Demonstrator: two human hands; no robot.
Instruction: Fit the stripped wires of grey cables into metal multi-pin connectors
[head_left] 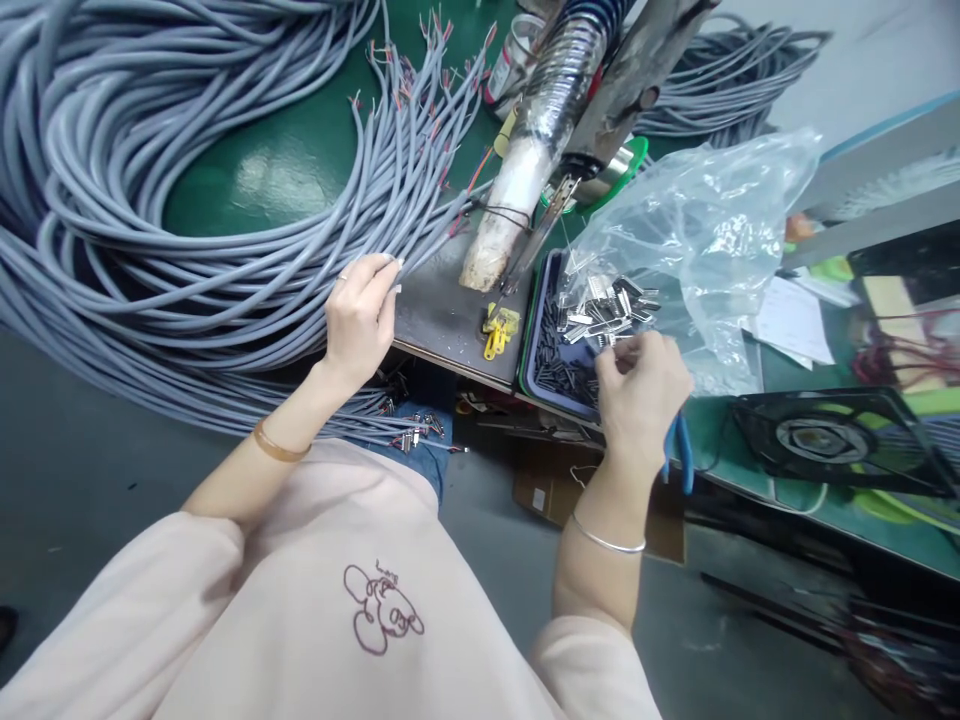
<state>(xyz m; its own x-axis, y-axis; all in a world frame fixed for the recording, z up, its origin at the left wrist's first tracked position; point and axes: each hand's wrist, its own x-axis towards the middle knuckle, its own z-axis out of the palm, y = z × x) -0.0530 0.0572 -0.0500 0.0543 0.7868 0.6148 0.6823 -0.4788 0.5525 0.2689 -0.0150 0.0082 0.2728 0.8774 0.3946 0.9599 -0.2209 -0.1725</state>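
Observation:
My left hand [361,315] rests on a bundle of grey cables [225,290] at the table's front edge, fingers curled over the strands. The cables' stripped ends [420,60] fan out over the green table. My right hand [641,390] reaches into a dark tray [551,350] of small metal connector parts [607,305], fingertips pinched on one or more of them. Blue-handled pliers [681,450] are tucked under that hand's palm.
A clear plastic bag [705,230] lies open beside the tray. A wrapped nozzle and machine arm [536,150] hang over the table. A yellow clip [499,330] sits by the tray. A black fan [832,440] lies at the right. More cable ends [409,430] rest on my lap.

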